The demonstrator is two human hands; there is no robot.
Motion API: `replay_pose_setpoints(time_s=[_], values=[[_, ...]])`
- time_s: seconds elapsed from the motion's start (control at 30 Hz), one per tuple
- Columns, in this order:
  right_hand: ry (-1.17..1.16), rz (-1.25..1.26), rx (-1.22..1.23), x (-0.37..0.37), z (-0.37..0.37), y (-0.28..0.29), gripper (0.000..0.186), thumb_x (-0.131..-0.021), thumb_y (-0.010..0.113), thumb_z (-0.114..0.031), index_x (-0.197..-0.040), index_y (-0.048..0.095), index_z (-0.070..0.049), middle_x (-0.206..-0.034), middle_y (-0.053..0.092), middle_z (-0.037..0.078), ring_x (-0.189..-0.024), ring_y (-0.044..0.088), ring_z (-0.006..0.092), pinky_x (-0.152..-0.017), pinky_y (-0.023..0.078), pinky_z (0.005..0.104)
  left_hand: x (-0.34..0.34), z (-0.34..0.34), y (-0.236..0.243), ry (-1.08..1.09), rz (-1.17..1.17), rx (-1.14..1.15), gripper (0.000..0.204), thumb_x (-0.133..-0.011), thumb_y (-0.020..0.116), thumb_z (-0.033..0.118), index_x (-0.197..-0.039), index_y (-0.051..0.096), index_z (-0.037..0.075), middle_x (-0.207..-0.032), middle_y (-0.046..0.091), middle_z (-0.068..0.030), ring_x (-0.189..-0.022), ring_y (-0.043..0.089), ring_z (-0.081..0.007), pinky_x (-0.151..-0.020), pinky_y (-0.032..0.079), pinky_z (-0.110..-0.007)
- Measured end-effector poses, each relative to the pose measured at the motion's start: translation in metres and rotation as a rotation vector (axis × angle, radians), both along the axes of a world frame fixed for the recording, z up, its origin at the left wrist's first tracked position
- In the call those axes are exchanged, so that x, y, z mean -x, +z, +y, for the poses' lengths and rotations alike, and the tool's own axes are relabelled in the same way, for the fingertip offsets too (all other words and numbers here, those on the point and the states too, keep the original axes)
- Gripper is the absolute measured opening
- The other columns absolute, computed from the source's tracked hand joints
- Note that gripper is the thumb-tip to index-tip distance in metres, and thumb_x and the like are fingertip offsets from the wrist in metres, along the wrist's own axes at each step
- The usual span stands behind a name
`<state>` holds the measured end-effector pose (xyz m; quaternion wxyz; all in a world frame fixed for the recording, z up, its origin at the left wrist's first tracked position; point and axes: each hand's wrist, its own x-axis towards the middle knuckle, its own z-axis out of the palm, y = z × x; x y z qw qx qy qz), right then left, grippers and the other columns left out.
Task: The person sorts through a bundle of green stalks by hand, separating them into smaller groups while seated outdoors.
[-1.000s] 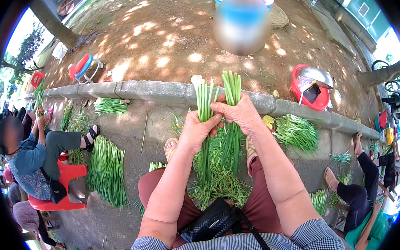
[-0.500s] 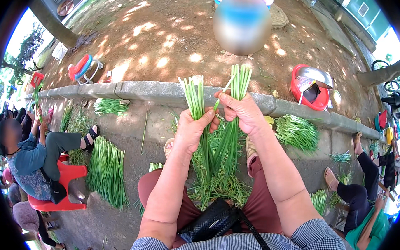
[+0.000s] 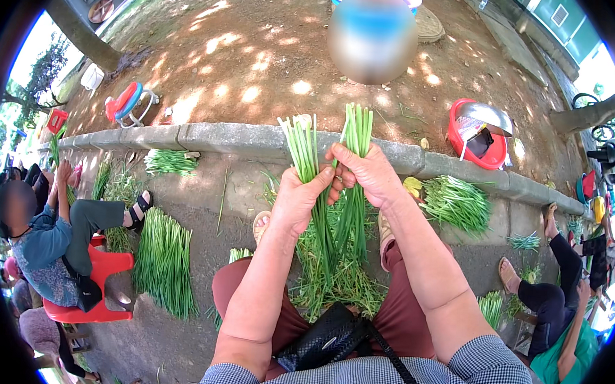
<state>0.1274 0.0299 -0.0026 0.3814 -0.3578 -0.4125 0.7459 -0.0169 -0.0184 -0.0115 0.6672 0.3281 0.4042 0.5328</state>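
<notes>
My left hand (image 3: 301, 200) is closed around a bunch of garlic chives (image 3: 302, 144), pale cut ends up and green leaves hanging down. Close beside it, my right hand (image 3: 368, 176) grips a second bunch of garlic chives (image 3: 357, 130). The fingertips of both hands meet between the bunches, where a thin stalk may be pinched; I cannot make it out. The hanging leaves of the two bunches come together below my hands. Under them, between my feet, lies a heap of loose green leaves and trimmings (image 3: 337, 291).
A concrete kerb (image 3: 234, 138) crosses ahead. Chive piles lie at left (image 3: 164, 264) and right (image 3: 458, 205). Beyond the kerb stand a red basin (image 3: 487, 154) with a metal bowl and a small child's seat (image 3: 128, 105). A person sits on a red stool (image 3: 109, 268) at left; others sit at right.
Both bunches have come down slightly, and my right hand has moved a little lower and closer to my left. The thin stalk at my right fingers no longer sticks out clearly.
</notes>
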Motion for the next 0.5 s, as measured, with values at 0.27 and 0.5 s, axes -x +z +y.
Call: replay_pose_setpoints(time_s=[0.27,0.5], values=[[-0.076,0.089,0.032,-0.018,0.013,0.004,0.027,-0.089,0.056,-0.034,-0.08,0.054,-0.009,-0.063,0.05,0.0,-0.052,0.045,0.0079,-0.049,0.036,0.0211,0.011,0.004,-0.001,0.053,0.065,0.064,0.017,-0.087,0.06,0.014,-0.094,0.064,-0.001,-0.075,0.064,-0.0074,-0.06,0.059,-0.013,-0.055,0.047,-0.026],[-0.051,-0.104,-0.036,-0.033,0.016,0.009,0.025,-0.076,0.073,-0.017,-0.093,0.059,-0.005,-0.062,0.049,-0.005,-0.046,0.037,0.0034,-0.042,0.027,0.0182,0.019,0.003,0.001,-0.061,0.101,0.015,0.018,-0.087,0.061,0.016,-0.092,0.064,-0.001,-0.068,0.062,-0.0055,-0.052,0.053,-0.0092,-0.048,0.041,-0.022]])
